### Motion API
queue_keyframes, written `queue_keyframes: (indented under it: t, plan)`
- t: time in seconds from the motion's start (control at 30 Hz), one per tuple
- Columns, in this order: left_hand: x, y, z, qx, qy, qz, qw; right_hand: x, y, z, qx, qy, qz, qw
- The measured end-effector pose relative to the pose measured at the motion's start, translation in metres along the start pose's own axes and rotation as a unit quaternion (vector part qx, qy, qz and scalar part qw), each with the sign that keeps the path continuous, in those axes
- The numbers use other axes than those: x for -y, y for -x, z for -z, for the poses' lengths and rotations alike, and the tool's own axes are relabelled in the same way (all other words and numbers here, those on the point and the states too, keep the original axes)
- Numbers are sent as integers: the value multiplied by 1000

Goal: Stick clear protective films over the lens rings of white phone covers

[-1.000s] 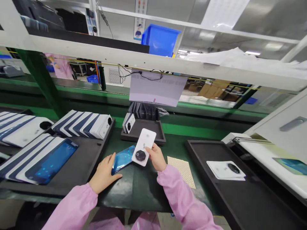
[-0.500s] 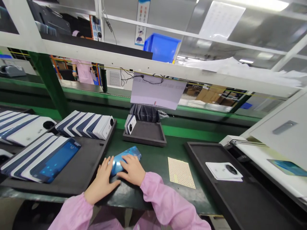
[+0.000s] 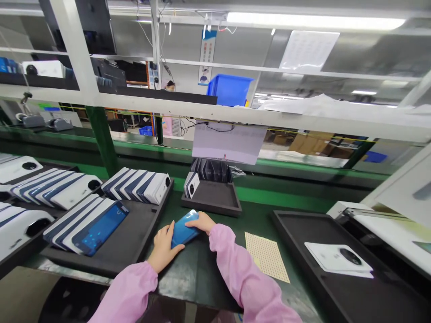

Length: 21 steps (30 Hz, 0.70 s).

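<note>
A blue, glossy phone panel (image 3: pixel 183 229) lies between my hands over the dark green bench, tilted toward the upper right. My left hand (image 3: pixel 164 247) has its left edge between thumb and fingers. At the far right corner, my right hand (image 3: pixel 202 222) pinches the panel; its thumb is partly hidden. Left of my hands, a black foam tray (image 3: pixel 133 237) holds a slanted row of white phone back covers (image 3: pixel 72 224), the front one showing a blue face (image 3: pixel 101 229). A second row of covers (image 3: pixel 141 185) leans at that tray's back.
A small black tray (image 3: pixel 218 195) with white covers stands ahead. Right of my hands lies a cream sheet of small dots (image 3: pixel 267 256). Further right, a long black tray (image 3: pixel 296 220) holds a white back cover (image 3: pixel 336 258). A shelf beam (image 3: pixel 235 112) crosses above the bench.
My right hand has slid from the panel's face to its far right corner and now pinches it. My left hand has closed on the left edge. The camera view has shifted.
</note>
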State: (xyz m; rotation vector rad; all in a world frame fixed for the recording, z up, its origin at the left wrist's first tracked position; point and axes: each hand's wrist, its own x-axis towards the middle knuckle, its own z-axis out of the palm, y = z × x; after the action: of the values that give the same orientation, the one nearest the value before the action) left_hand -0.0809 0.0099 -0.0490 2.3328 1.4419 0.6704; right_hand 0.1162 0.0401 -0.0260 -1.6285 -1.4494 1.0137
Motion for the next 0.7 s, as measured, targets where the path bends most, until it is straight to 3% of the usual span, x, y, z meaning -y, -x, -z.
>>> queue_keyframes:
  t: [0.13, 0.27, 0.33, 0.4, 0.57, 0.63, 0.7]
  plan:
    - [-14, -2, 10, 24, 31, 13, 999, 7, 22, 16, -14, -20, 15, 1000]
    - [-38, -19, 31, 89, 112, -14, 990, 25, 59, 58, -22, 1, 93, 995]
    - [-53, -34, 40, 155, 184, -55, 969, 38, 78, 83, -23, 57, 167, 984]
    - [-67, -49, 41, 235, 262, -110, 930, 51, 93, 104, -7, 122, 231, 965]
    - [-93, -57, 10, 377, 376, -190, 825, 54, 105, 127, 104, 167, 261, 945]
    - [-99, -50, -8, 376, 396, -182, 818, 44, 100, 129, 92, 143, 248, 954]
    - [-103, -43, -21, 313, 418, -155, 839, 31, 91, 126, 39, 86, 236, 967]
